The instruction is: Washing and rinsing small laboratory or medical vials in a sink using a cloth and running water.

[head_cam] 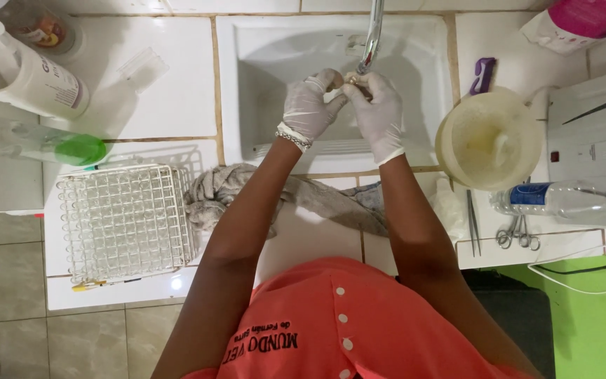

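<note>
I see both white-gloved hands raised together over the white rectangular sink basin [415,56], right beneath the chrome tap spout [372,35]. My left hand [308,107] is curled, its fingertips pinching a small pale object [351,78] — too small for me to identify. My right hand [380,105] is also curled, fingers closed on the same object from the other side, the two hands touching. A beaded bracelet [294,137] circles the left wrist. On the tiled counter, a crumpled grey cloth [275,193] lies just below the basin, a white wire rack [126,221] to its left. A cream round plastic bowl [489,139] sits right of the sink — metal scissors [518,233] near it.
</note>
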